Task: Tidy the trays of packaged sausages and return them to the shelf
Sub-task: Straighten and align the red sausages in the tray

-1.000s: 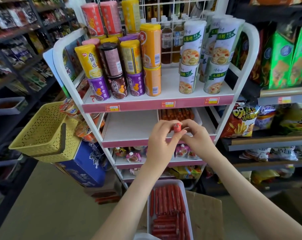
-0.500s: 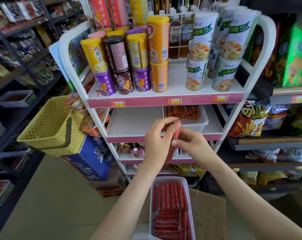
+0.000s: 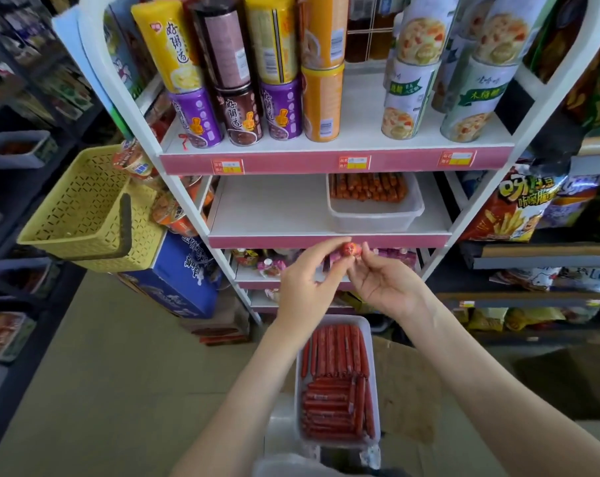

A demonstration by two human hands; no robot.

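Both hands meet in front of the white rack's second shelf. My left hand and my right hand pinch one red packaged sausage between their fingertips, its end facing me. Below them a white tray packed with red sausages rests on a cardboard box. A second white tray with orange-red sausages sits on the right half of the second shelf; the left half of that shelf is bare.
Stacked cans fill the top shelf. A yellow basket hangs off the rack's left side above a blue carton. Snack bags line the dark shelves on the right. Beige floor lies to the left.
The view has closed in on the rack. The sausage held upright between my hands half a second ago is now tipped with its end toward me, pinched at fingertip level.
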